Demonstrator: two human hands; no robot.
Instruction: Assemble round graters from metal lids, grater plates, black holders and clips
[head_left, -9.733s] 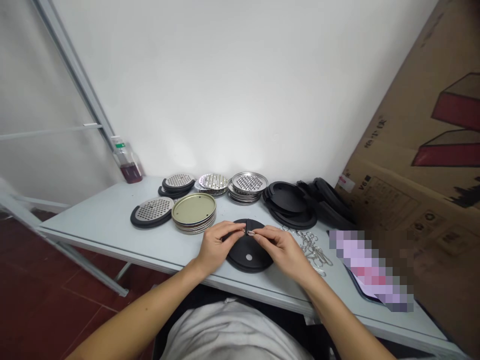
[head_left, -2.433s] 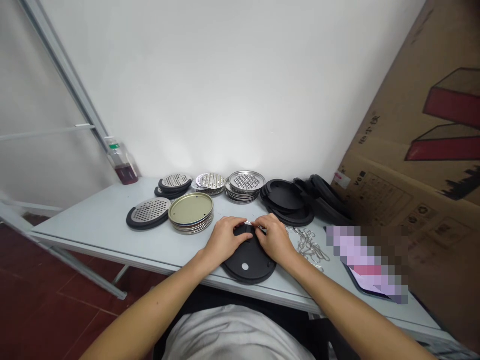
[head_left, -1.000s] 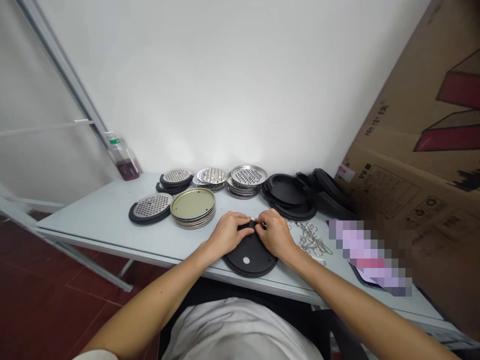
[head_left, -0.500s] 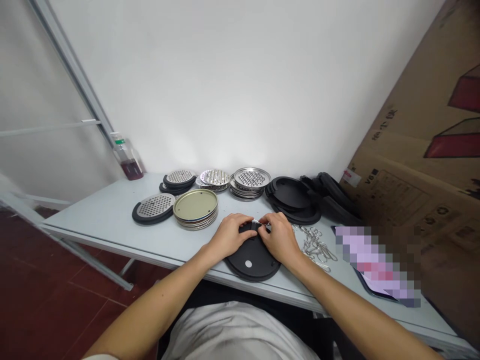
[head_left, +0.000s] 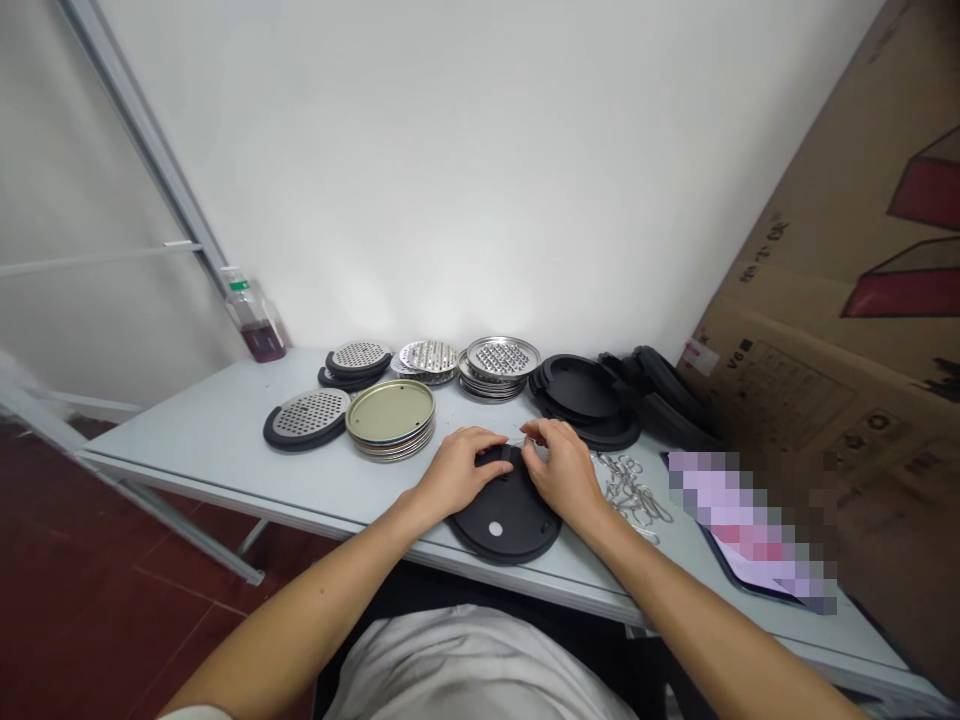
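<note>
Both hands are on the flat round black disc (head_left: 506, 512), which sits face-up near the front edge of the pale grey-blue table (head_left: 202, 432), right in front of the person. It's got a little whitish round spot (head_left: 495, 529) on its near half.

The left hand (head_left: 459, 470) is at the disc's far edge, thumb over the black face and forefinger up by the rim, tips a bit apart. Can't tell how hard it's gripping. The right hand (head_left: 562, 472) is curled at the far right edge, thumb and fingers bent close to each other. There's a thin bit of silvery wire (head_left: 516, 441) between the two hands, but it's too small to say which fingers have it, so no idea if the right is really pinching it.

Just right of the right hand there's a loose pile of silvery bent-wire pieces (head_left: 634, 490). Behind the disc sits a stack of black round trays (head_left: 581, 388). To the left is a stack of round gold-toned metal plates (head_left: 390, 408), next to a perforated silver disc with a black rim (head_left: 309, 414).
</note>
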